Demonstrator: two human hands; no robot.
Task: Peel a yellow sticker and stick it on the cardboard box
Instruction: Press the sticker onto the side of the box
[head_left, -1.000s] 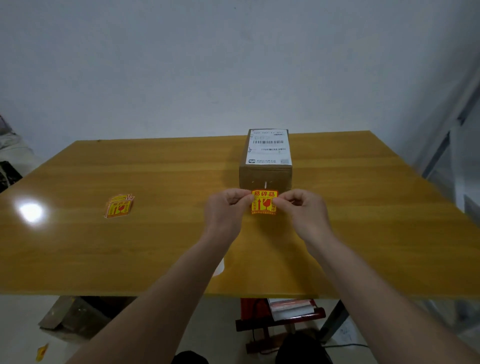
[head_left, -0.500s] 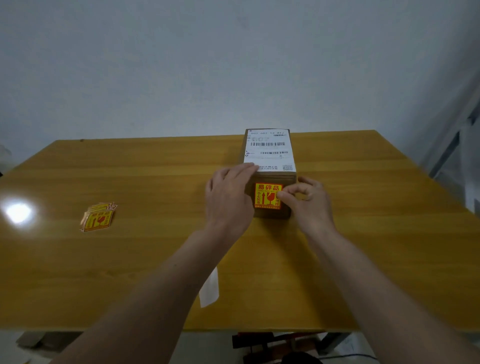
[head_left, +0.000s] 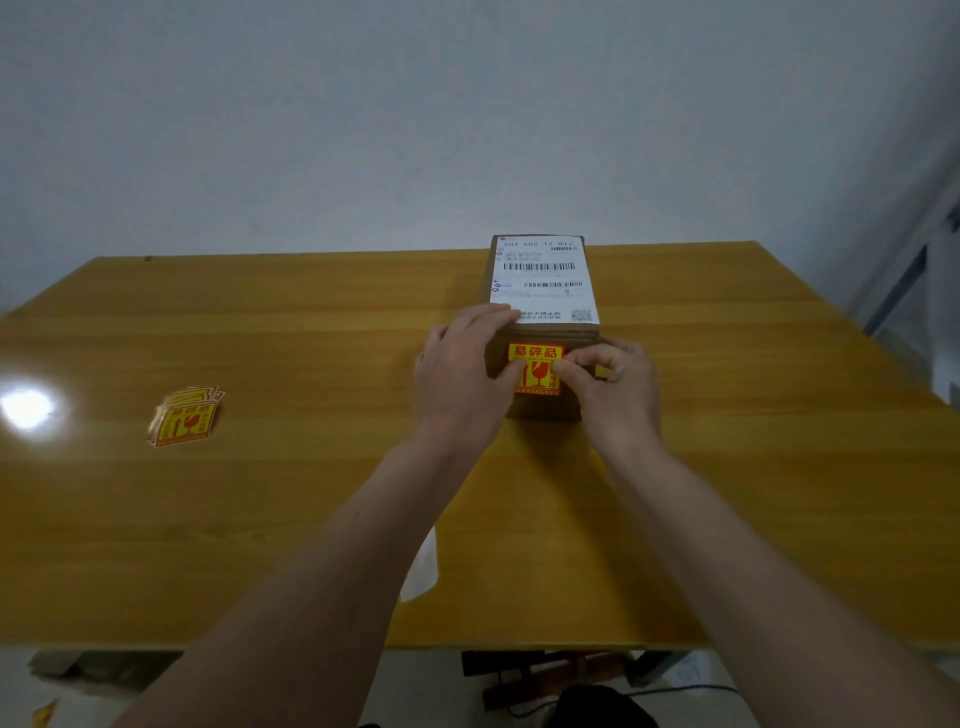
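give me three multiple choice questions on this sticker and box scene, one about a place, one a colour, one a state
1. Where is the yellow sticker being pressed?
A. on the near side face of the cardboard box
B. on the white shipping label
C. on the table

2. What colour is the print on the sticker?
A. blue
B. red
C. green

3. How do the hands stand?
A. both lifted clear of the box
B. only one on the box
C. left hand and right hand both on the box, fingers on the sticker

Answers:
1 A, it sits on the face turned toward the camera.
2 B, red characters and symbols on yellow.
3 C, both hands flank the sticker and touch it.
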